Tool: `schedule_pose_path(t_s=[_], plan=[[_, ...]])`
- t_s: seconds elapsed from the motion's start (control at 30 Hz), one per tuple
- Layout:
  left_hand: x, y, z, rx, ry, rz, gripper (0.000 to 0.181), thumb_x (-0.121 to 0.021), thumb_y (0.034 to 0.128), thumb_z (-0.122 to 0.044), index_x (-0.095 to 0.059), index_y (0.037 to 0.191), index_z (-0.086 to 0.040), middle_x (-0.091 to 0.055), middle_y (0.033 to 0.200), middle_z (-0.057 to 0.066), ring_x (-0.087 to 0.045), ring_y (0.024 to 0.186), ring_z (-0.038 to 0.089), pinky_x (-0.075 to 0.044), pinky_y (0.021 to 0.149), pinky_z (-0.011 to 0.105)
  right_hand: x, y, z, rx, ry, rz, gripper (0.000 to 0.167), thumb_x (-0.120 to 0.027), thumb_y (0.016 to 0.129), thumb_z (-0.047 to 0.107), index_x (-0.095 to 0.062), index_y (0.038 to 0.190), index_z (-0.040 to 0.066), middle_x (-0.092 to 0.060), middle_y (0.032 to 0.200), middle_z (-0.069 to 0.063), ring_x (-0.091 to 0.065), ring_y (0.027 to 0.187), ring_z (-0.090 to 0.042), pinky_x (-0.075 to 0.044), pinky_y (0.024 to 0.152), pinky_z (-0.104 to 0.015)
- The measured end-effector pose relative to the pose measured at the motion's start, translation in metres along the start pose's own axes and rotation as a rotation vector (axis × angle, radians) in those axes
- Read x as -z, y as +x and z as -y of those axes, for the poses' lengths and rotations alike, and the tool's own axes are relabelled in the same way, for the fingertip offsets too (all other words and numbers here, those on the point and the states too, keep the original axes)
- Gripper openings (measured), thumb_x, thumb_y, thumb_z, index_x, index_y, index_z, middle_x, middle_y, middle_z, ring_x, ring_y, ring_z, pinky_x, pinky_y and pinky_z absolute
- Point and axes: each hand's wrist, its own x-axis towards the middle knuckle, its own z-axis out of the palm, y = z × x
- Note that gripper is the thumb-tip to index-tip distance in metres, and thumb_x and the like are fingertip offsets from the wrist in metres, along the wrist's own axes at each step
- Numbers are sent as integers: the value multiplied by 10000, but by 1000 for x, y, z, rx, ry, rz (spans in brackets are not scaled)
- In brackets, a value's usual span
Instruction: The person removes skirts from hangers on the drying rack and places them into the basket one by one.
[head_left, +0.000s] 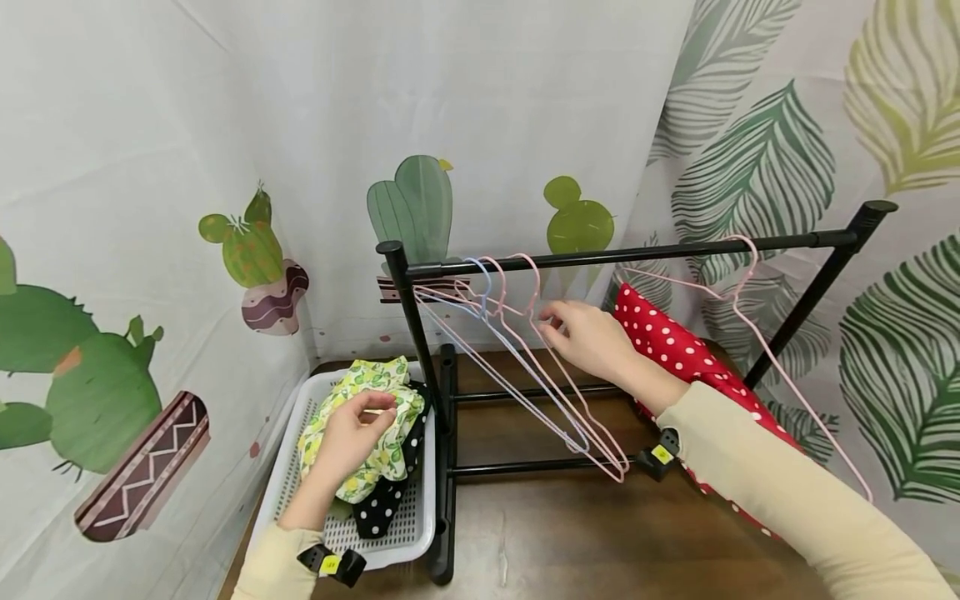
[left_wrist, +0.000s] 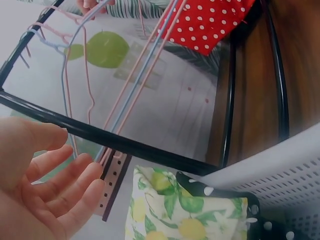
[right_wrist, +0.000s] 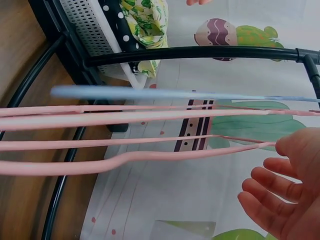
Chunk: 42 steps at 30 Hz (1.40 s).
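Observation:
Over the clothes in the basket hovers my left hand (head_left: 356, 433), fingers loosely bent and holding nothing. Beneath it lies a lemon-print garment (head_left: 390, 375), partly covering a black polka-dot garment (head_left: 381, 504). My right hand (head_left: 588, 337) is beside the nearest pink hanger (head_left: 536, 287); in the right wrist view its thumb seems to meet the hanger's pink wire (right_wrist: 220, 150), the other fingers relaxed. A blue hanger (head_left: 486, 287) and other pink hangers hang just left of it. Behind my right forearm, a red polka-dot garment (head_left: 667, 342) hangs on another pink hanger (head_left: 772, 354).
The black clothes rack (head_left: 645, 252) stands on a brown wooden surface (head_left: 555, 533). Left of its near post is the white perforated basket (head_left: 273, 500). Printed curtains (head_left: 322, 100) close off the back and sides. Lower bars cross the rack's base.

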Motion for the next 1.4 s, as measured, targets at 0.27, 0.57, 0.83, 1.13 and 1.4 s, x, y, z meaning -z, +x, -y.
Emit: schedule_pose_path(t_s=[0.27,0.57,0.83,1.13,1.4], plan=[[-2,-1,-7,-56,3,-2,200,-624,874,-196,-646,1064,-136,-662,1007,13,-625,860,160,-509,706,289,6,-12,-6,52,30,-41,247,-620,865,192,-629,1078,68,-656,964,-67,-639,822,-192,-523,665,-372],[-8,-1,-14,-100,-36,6,192,-615,880,-172,-640,1069,-150,-653,1033,16,-621,891,160,-513,756,313,12,-22,-15,89,38,-31,257,-641,852,163,-633,1090,66,-633,1049,-83,-620,902,-225,-515,766,-404],[-21,2,-12,-128,-89,22,197,-612,879,-133,-641,1072,-107,-644,1067,25,-621,912,164,-508,767,265,18,-29,-20,91,36,-23,294,-649,849,192,-632,1119,77,-623,1068,-94,-603,934,-248,-504,802,-424],[-28,-6,-32,-110,-117,21,217,-617,868,-78,-627,1080,-36,-622,1102,117,-609,940,240,-504,807,338,24,-39,-23,95,24,-27,293,-664,840,171,-635,1108,57,-631,1056,-103,-599,980,-252,-490,838,-438],[-46,4,-12,-110,-125,29,224,-628,876,-156,-633,1095,-111,-631,1099,37,-610,934,175,-498,818,301,30,-47,-26,92,17,-28,297,-666,838,171,-632,1120,82,-629,1029,-84,-603,942,-241,-502,806,-436]])
